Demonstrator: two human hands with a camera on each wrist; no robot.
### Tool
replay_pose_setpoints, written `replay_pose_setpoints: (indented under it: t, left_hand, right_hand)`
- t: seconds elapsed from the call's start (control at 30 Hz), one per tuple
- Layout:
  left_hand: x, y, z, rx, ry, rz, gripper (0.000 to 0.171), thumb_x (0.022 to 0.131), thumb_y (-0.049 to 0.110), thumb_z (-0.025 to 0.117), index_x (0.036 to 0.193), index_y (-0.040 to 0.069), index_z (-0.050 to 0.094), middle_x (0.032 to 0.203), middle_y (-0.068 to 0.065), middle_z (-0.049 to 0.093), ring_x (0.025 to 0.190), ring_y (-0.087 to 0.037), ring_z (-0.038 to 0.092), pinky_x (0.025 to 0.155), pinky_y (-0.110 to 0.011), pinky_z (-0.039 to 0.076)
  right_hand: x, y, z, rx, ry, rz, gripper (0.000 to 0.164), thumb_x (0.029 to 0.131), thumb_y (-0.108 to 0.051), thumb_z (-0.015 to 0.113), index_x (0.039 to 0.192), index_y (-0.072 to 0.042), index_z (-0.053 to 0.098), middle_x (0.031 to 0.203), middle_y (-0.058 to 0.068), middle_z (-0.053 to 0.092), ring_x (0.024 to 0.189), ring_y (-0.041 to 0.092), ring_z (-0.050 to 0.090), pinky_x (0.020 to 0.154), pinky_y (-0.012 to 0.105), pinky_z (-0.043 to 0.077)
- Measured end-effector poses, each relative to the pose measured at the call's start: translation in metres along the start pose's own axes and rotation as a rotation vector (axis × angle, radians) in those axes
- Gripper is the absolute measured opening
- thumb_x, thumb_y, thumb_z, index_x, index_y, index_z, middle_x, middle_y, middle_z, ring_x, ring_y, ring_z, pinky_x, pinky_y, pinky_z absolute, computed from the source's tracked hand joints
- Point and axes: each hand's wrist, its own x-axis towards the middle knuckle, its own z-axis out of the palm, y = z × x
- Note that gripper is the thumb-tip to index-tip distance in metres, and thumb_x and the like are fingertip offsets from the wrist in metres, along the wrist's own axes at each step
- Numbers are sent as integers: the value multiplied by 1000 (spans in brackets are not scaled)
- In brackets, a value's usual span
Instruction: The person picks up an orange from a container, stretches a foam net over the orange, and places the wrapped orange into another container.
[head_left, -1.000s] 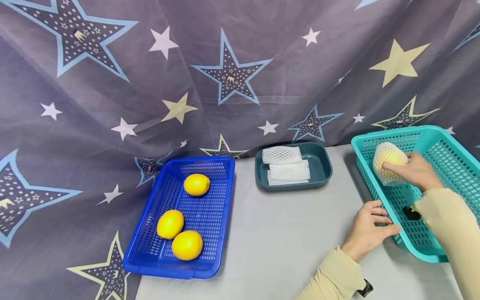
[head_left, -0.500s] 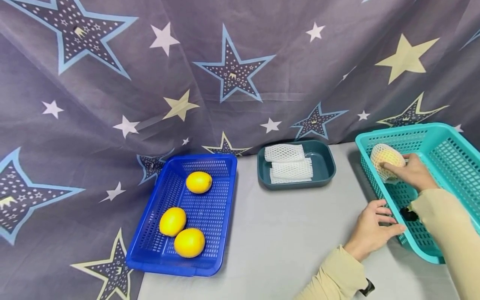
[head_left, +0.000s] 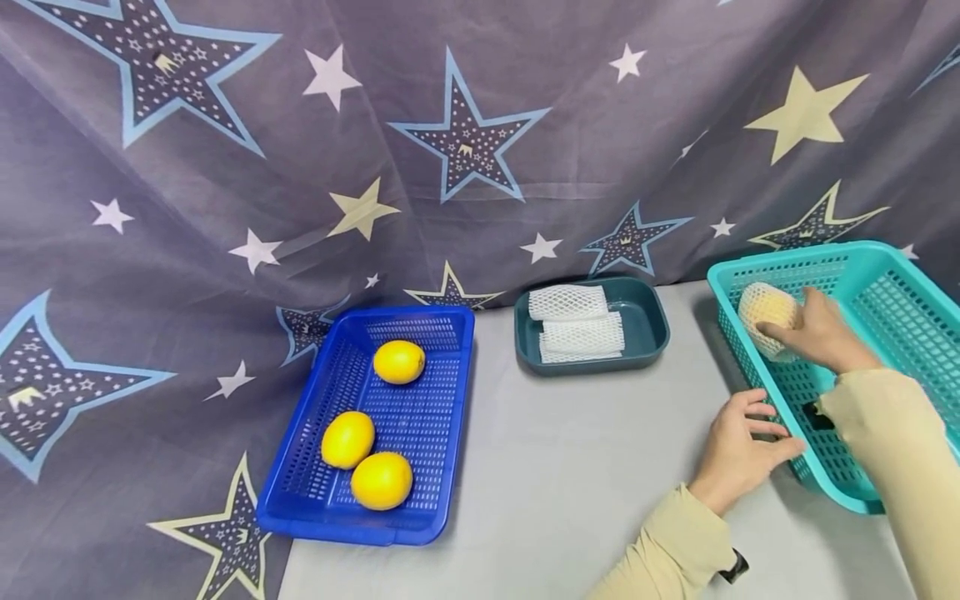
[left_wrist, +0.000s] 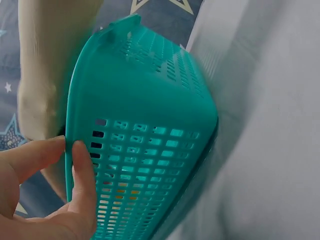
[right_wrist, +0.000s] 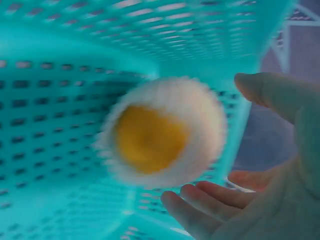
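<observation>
In the head view, a yellow fruit in a white foam net sleeve (head_left: 769, 320) sits at the far left end of the turquoise basket (head_left: 847, 500). My right hand (head_left: 828, 335) is over that basket, beside the sleeved fruit. Its fingers are spread and apart from the fruit in the right wrist view, where bare yellow fruit (right_wrist: 150, 139) shows through the sleeve's open end. My left hand (head_left: 742, 450) pinches the basket's near left rim; the left wrist view shows thumb and fingers (left_wrist: 82, 172) on either side of it.
A blue basket (head_left: 408, 533) at the left holds 3 yellow, lemon-like fruits (head_left: 381, 481). Against the star-patterned curtain (head_left: 480, 233) stands a dark teal tray (head_left: 645, 321) with several white foam net sleeves (head_left: 581, 337). Grey table cloth (head_left: 555, 467) lies between the baskets.
My right hand has let go of the sleeved fruit and drawn slightly back from it. The fruit has come to rest in the turquoise basket. My left hand stays at the rim.
</observation>
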Motion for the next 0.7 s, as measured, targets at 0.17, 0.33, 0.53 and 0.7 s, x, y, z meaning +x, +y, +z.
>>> replay_pose_setpoints:
  t: [0.17,0.33,0.53,0.7]
  left_hand:
    - [0,2,-6,-7,24,52,58,87,8,75,137,25,50,112,17,58,89,0,64,68,-17,53]
    - [-1,4,-16,-2,39,125,54,88,8,75,135,21,53,111,12,61,91,0,64,70,-16,53]
    - [-5,3,-31,6,85,175,46,85,5,76,125,21,60,104,13,65,89,3,64,71,-13,52]
    - [-11,1,-50,27,77,220,42,86,4,74,125,17,61,106,8,66,90,5,63,76,-13,52]
  right_hand:
    - [-13,-27,-7,-28,110,-92,94,99,-38,55,148,20,1,137,53,19,123,65,25,91,75,31]
    - [-31,-50,-4,27,153,-188,85,99,-30,57,149,18,8,135,49,27,118,63,33,86,73,36]
    - [-50,-69,8,94,199,-258,75,99,-20,60,148,17,17,134,44,34,119,59,39,90,72,38]
    - [-69,-82,25,130,246,-311,67,98,-17,61,146,15,27,131,39,42,117,53,44,87,64,41]
